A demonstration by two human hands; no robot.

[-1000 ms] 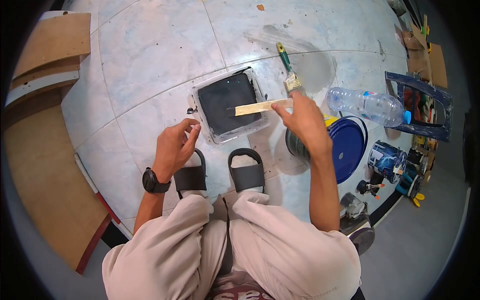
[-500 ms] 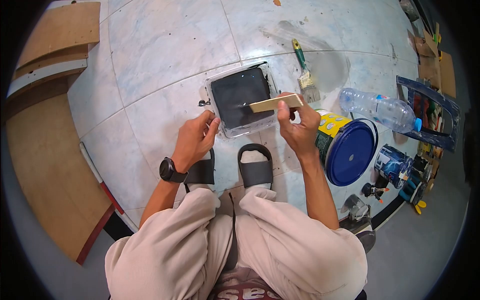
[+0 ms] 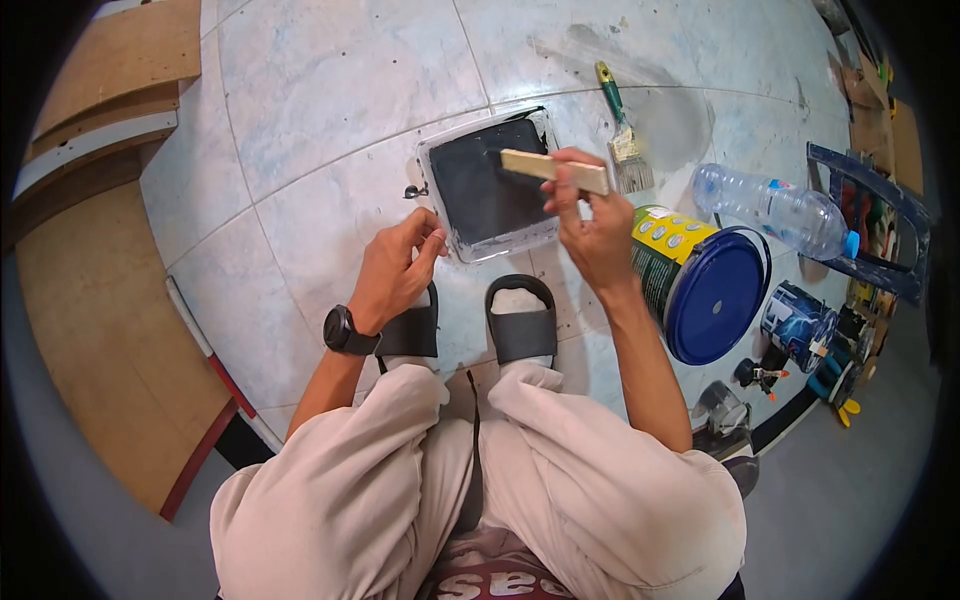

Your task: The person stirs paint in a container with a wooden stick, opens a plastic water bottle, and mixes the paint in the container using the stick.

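A thin flat wooden stick is pinched in my right hand, its free end pointing left over a clear plastic tub. Dark grey, nearly black paint fills much of the tub, and grey smears coat the walls. The stick's tip is over the paint; whether they touch I cannot tell. My left hand, with a black watch on its wrist, is closed with curled fingers beside the tub's near left corner. Nothing shows between those fingers.
Right of the tub lie a paintbrush, a tipped paint bucket with a blue lid and a plastic bottle. Beyond are a small blue can and a dark frame. Wooden boards stand left. My sandals are close to the tub.
My right hand has lifted and turned the stick, so its tip sits farther up over the tub. My left hand has barely moved. The whole view has shifted slightly.
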